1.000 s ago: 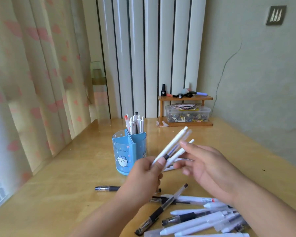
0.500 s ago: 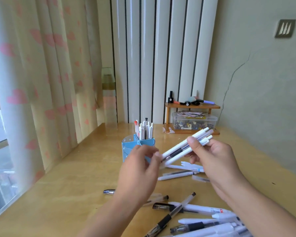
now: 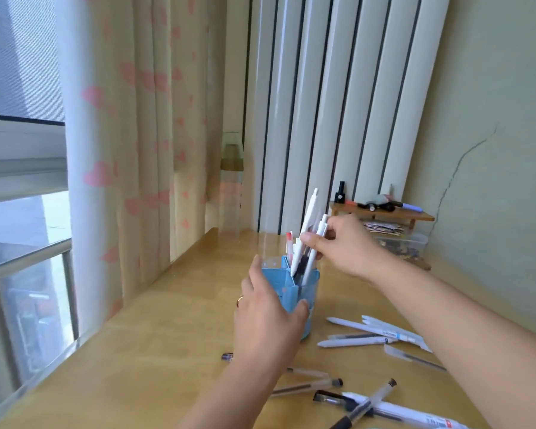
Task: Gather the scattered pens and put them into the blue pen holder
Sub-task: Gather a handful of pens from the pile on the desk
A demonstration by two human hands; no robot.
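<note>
Blue plastic pen holder (image 3: 308,278), divided into compartments, stands on the yellow wooden desk (image 3: 167,351); in my head view, my left hand (image 3: 268,317) wraps its near side while my right hand (image 3: 338,243) pinches a bundle of white pens (image 3: 307,239), tips entering a compartment. I judge a tip could snag a divider, or the crowded holder tip if my grip slackens.

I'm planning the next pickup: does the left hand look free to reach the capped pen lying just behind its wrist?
Probably not yet: the left hand grips the blue pen holder, steadying it. The capped pen itself lies unobstructed on the desk.
</note>
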